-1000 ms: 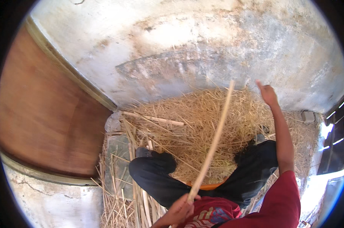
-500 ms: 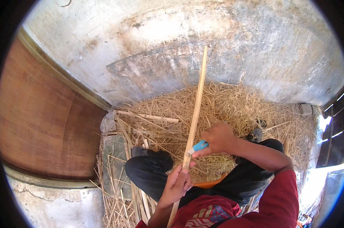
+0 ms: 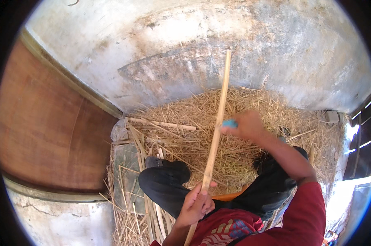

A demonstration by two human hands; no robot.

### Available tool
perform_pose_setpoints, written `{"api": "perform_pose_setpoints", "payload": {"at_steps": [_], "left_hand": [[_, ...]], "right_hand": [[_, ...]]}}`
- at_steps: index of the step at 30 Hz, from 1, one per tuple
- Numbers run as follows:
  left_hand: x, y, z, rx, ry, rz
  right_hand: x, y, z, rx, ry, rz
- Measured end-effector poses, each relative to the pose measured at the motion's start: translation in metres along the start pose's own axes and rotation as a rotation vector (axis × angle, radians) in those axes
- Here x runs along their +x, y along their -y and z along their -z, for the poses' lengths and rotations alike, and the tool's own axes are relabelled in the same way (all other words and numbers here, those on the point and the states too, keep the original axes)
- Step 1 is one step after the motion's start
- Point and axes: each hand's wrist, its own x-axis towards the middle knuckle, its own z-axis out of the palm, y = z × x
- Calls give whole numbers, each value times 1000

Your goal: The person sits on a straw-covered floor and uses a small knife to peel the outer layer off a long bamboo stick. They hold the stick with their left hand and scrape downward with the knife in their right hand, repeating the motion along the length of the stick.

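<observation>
A long, pale bamboo strip [image 3: 218, 123] slants up and away from my lap, its far end in front of the wall. Low on the strip, my left hand [image 3: 195, 206] is closed around it, thumb on top. My right hand [image 3: 250, 125], blurred by motion, is closed around a blue-handled knife [image 3: 230, 123]. The knife is at the strip's right edge, around mid-length; its blade is too smeared to make out. Below the strip's lower part are my bent legs in dark trousers.
Dry shavings [image 3: 243, 156] cover the floor between my feet and the stained wall [image 3: 173, 53]. More bamboo strips [image 3: 163, 124] lie at the left, beside a grey slab [image 3: 126, 158]. A brown wooden panel [image 3: 54, 119] fills the left side. Something orange [image 3: 230, 195] lies under my legs.
My right hand has moved the knife up along the strip, away from my left hand. My left hand keeps its hold; the strip has shifted slightly to the right.
</observation>
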Motion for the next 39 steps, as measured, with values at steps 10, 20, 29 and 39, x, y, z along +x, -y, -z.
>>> {"api": "perform_pose_setpoints", "payload": {"at_steps": [10, 20, 29, 39], "left_hand": [[-40, 7, -5, 41, 133, 172], [-60, 16, -15, 477, 155, 247], [-40, 21, 3, 216, 33, 114], [-12, -5, -11, 247, -44, -29]], "right_hand": [[23, -99, 20, -245, -189, 42], [25, -198, 47, -301, -94, -742], [-1, -188, 60, -54, 2, -857], [-49, 58, 16, 47, 178, 231]]}}
